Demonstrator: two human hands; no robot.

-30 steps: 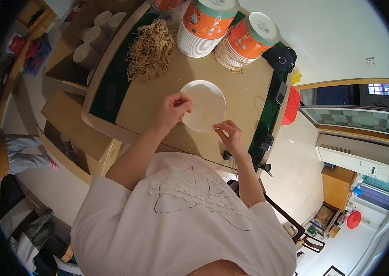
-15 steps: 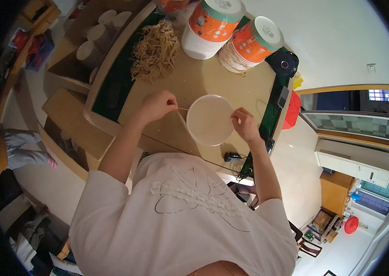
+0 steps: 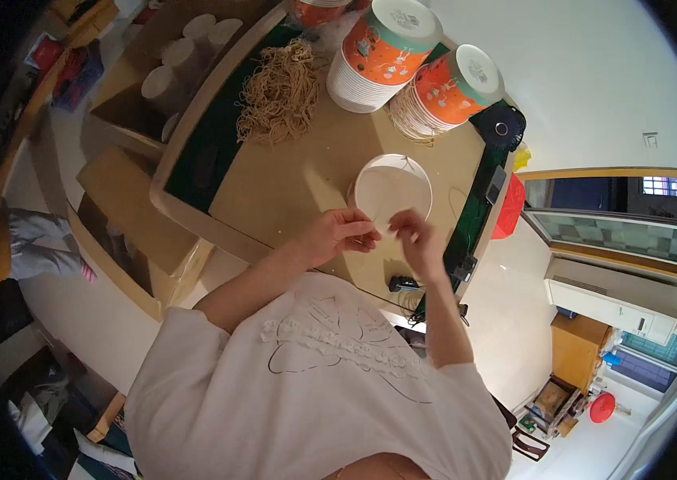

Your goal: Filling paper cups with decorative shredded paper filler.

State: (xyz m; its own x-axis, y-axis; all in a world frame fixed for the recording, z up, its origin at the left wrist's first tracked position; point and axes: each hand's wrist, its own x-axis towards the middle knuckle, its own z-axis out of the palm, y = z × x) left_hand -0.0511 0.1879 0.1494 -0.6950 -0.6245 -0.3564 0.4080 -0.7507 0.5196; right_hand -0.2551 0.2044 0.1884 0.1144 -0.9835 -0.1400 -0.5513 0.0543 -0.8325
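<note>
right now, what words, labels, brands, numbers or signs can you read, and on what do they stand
None can be read.
Left stack of orange-and-green paper tubs: marks on the upturned base, too small and blurred.
Right stack of orange-and-green paper tubs: same.
White cloth shirt: line drawing, no readable words.
Open white-lined round tub: none visible.

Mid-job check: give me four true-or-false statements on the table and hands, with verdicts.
1. Both tall bowl stacks stand upside down. True.
2. The tangled strings lie right of those stacks. False: they lie to the left of them.
3. The left hand and right hand are at the near side of the open bowl. True.
4. The open bowl's mouth faces the table. False: it faces up toward the camera.
</note>
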